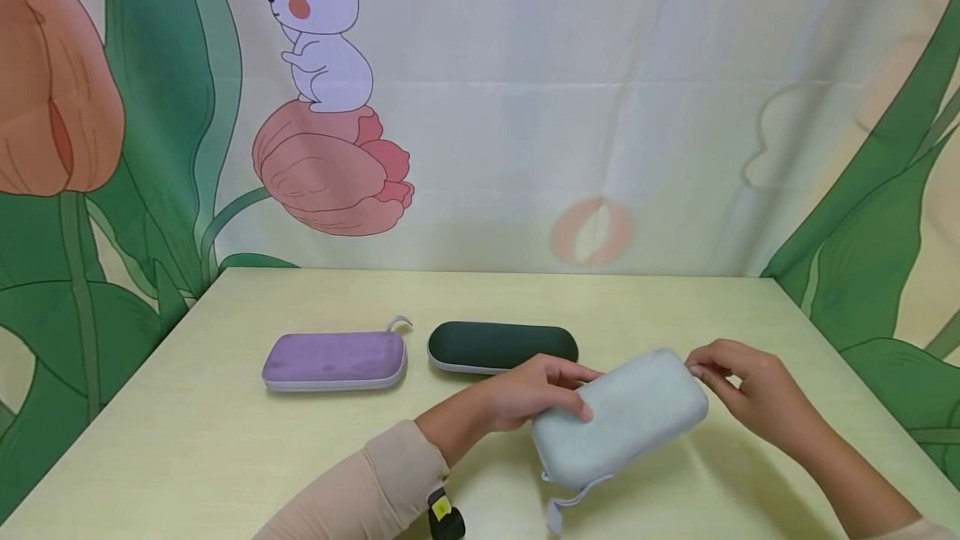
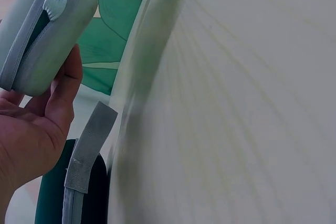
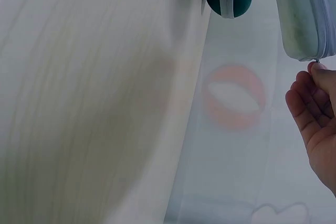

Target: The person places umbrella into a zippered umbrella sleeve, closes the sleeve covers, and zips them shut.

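A pale mint zippered case [image 1: 622,419] is held tilted above the table, with a light strap [image 1: 573,502] hanging from its lower left end. My left hand [image 1: 521,394] grips that end, thumb on the top face and fingers beneath. In the left wrist view, a dark gap shows along the zipper [image 2: 39,27] of the case, beside a fabric tab. At the opposite end, my right hand [image 1: 750,390] pinches the small zipper pull [image 3: 316,62] between thumb and forefinger. The pull is mostly hidden by the fingertips.
On the table [image 1: 337,457] lie a purple case [image 1: 335,359] with a small strap, at the left, and a dark green case [image 1: 498,344] just behind my left hand. A printed curtain [image 1: 487,107] hangs at the table's back edge. A black strap shows at the left wrist.
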Motion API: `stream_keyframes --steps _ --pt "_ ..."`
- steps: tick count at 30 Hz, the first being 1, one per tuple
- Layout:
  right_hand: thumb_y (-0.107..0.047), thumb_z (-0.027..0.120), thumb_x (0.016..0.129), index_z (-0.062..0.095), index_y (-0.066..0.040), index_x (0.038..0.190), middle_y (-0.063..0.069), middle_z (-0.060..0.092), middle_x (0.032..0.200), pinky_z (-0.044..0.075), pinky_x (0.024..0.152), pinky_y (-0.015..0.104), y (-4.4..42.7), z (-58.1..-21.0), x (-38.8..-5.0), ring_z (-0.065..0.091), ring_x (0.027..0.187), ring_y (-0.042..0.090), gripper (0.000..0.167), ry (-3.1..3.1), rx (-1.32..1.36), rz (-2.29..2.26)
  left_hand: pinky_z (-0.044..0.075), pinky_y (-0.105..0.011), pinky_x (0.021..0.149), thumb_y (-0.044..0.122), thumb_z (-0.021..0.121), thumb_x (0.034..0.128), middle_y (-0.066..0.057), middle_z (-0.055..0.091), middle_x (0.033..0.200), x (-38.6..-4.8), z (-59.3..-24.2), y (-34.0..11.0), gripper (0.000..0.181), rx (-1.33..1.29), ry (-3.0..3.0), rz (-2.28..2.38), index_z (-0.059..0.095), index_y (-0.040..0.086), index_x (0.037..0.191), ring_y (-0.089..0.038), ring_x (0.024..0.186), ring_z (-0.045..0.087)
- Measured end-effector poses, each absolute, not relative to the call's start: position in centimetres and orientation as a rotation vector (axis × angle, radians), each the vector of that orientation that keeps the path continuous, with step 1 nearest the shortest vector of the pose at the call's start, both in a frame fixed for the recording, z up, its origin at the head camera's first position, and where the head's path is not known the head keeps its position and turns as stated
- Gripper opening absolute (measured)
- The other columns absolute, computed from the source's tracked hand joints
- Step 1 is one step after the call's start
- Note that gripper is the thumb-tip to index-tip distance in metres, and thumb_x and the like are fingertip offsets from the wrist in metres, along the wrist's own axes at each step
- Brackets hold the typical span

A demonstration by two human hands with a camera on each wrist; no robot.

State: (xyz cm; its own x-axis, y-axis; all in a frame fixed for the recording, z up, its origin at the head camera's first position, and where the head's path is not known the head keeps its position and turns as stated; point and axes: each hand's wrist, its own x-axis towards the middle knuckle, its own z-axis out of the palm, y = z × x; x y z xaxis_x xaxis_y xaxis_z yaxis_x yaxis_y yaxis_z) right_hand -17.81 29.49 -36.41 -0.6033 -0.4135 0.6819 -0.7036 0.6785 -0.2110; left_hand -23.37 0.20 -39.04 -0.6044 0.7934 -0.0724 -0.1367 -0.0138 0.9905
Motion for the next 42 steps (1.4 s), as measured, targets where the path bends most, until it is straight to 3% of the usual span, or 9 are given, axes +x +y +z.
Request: stream_keyframes --steps 6,13,17,22,25,30,35,42 --pt "0.007 0.074 0.079 0.068 -0.017 0.091 -0.007 0.065 0.085 0.046 0.063 0.012 29.5 -36.6 -18.0 0.058 0.072 0.003 0.027 -2.295 0.924 0.683 0.053 -0.027 0.078 -0.005 0.065 0.0828 -0.005 0.068 0.116 -23.5 -38.9 -0.1 0.049 0.740 1.566 1.639 0.059 -0.003 0.131 -0.013 0.093 0.064" --pt "0.017 0.075 0.070 0.066 -0.019 0.094 -0.012 0.064 0.086 0.046 0.061 0.012 29.1 -36.8 -18.2 0.057 0.070 0.004 0.045 -2.276 1.105 0.760 0.053 -0.027 0.081 -0.009 0.066 0.0813 -0.005 0.067 0.119 -23.8 -39.0 -0.5 0.051 0.855 1.544 1.500 0.058 -0.004 0.131 -0.011 0.097 0.063" --pt "0.016 0.072 0.076 0.066 -0.018 0.094 -0.010 0.064 0.085 0.046 0.057 0.015 28.9 -36.8 -18.0 0.057 0.068 0.004 0.039 -2.347 1.143 0.877 0.052 -0.026 0.083 -0.008 0.068 0.0798 -0.003 0.068 0.117 -23.8 -39.0 -0.5 0.052 0.916 1.572 1.453 0.060 -0.001 0.131 -0.011 0.098 0.064" --pt "0.006 0.059 0.093 0.064 -0.008 0.096 -0.003 0.067 0.086 0.057 0.062 0.029 29.1 -36.8 -17.4 0.065 0.073 0.010 0.015 -2.575 0.997 1.327 0.054 -0.027 0.076 -0.003 0.069 0.0799 -0.004 0.070 0.103 -23.7 -38.9 -0.7 0.048 0.827 1.667 1.417 0.063 0.000 0.127 -0.013 0.090 0.065" --pt "-0.001 0.055 0.098 0.062 0.000 0.098 0.002 0.067 0.088 0.058 0.067 0.036 29.3 -36.8 -17.3 0.067 0.078 0.013 0.006 -2.644 0.880 1.519 0.053 -0.026 0.072 0.004 0.068 0.0823 -0.003 0.067 0.096 -23.7 -38.8 -0.8 0.038 0.748 1.724 1.391 0.064 -0.002 0.120 -0.013 0.083 0.063" --pt "-0.007 0.056 0.099 0.060 0.007 0.100 0.009 0.067 0.091 0.058 0.071 0.037 29.4 -36.9 -17.2 0.068 0.082 0.016 0.014 -2.685 0.738 1.661 0.053 -0.031 0.068 0.014 0.066 0.0863 -0.006 0.061 0.104 -23.9 -38.7 -1.2 0.031 0.595 1.746 1.425 0.060 0.006 0.116 -0.018 0.085 0.061" --pt "-0.008 0.056 0.099 0.059 0.008 0.103 0.012 0.067 0.095 0.058 0.072 0.036 29.8 -37.0 -17.2 0.068 0.083 0.017 0.017 -2.690 0.577 1.692 0.053 -0.034 0.069 0.018 0.069 0.0864 -0.010 0.058 0.114 -24.3 -38.4 -1.9 0.038 0.454 1.686 1.599 0.055 0.006 0.120 -0.022 0.090 0.060" --pt "-0.003 0.055 0.098 0.058 0.012 0.105 0.009 0.067 0.096 0.058 0.073 0.032 30.4 -36.9 -17.0 0.067 0.084 0.015 0.017 -2.612 0.399 1.707 0.051 -0.022 0.071 0.008 0.062 0.0881 -0.011 0.052 0.119 -25.3 -38.2 -3.2 0.058 0.338 1.489 1.869 0.034 0.002 0.138 -0.016 0.089 0.059"
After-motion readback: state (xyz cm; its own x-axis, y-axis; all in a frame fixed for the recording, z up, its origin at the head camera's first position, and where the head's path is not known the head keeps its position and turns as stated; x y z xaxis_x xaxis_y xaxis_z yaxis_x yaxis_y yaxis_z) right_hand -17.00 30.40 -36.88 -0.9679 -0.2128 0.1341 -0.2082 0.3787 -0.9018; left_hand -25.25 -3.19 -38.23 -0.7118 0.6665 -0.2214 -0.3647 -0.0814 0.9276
